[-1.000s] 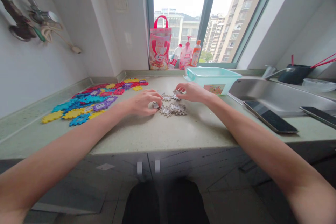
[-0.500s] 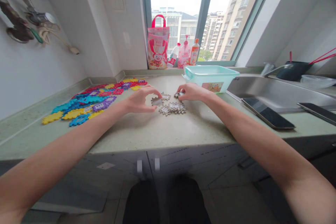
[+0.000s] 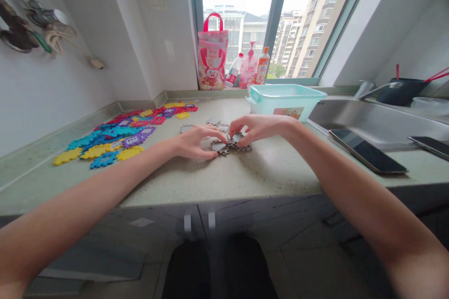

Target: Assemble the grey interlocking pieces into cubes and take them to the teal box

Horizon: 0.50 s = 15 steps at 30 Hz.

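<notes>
My left hand (image 3: 197,142) has its thumb and index finger at the edges of a grey interlocking tile (image 3: 219,145) with toothed sides. Just right of it, my right hand (image 3: 263,127) pinches another grey tile (image 3: 235,137) between thumb and fingers. Both tiles are low over a small cluster of grey tiles (image 3: 244,145), partly covered by my fingers. Behind my left hand a separate grey tile (image 3: 186,128) lies flat on the counter. One more grey tile (image 3: 213,121) lies farther back.
Coloured interlocking tiles (image 3: 115,138) spread over the counter's left side. A turquoise plastic tub (image 3: 287,99) stands behind my right hand, beside the steel sink (image 3: 351,117). Near the sink's front edge lies a phone (image 3: 368,151). Bottles (image 3: 248,71) and a pink bag (image 3: 212,63) line the windowsill.
Both hands have moved to the grey cluster, closer together and nearer the front. Grey tiles now lie apart at the left and back, and my fingers are on tiles at the cluster.
</notes>
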### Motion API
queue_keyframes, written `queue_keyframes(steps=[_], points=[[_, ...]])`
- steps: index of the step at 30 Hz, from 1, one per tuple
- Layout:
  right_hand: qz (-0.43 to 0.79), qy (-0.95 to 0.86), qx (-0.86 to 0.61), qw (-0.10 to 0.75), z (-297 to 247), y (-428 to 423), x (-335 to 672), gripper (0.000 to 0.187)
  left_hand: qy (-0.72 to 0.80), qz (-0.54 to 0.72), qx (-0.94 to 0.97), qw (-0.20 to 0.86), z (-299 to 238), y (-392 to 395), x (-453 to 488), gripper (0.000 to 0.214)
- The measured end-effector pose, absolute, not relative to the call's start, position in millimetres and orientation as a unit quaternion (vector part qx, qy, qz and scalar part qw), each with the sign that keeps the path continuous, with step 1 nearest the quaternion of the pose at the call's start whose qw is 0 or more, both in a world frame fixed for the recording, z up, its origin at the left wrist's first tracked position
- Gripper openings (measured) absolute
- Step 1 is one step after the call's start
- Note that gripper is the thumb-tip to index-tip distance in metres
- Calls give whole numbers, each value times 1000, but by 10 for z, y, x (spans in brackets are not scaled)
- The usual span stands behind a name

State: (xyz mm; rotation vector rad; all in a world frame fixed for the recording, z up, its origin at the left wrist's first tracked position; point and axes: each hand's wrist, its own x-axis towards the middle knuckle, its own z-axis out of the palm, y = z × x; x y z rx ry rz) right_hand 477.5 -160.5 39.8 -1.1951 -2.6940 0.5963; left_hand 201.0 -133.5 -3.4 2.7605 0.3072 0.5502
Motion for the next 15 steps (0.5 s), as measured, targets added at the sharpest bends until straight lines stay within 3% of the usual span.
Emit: queue_keyframes(steps=[5, 10, 15], points=[[158, -887, -429, 58, 359, -1648, 4701, 43, 103, 184, 966, 148, -31, -1336, 2023, 36], [125, -881, -442, 110, 451, -1637, 4821, 43, 95, 180, 966, 158, -16, -1361, 2023, 38], [156, -870, -467, 37, 430, -1578, 4936, 48, 149, 175, 965, 128, 3, -1386, 2016, 36]])
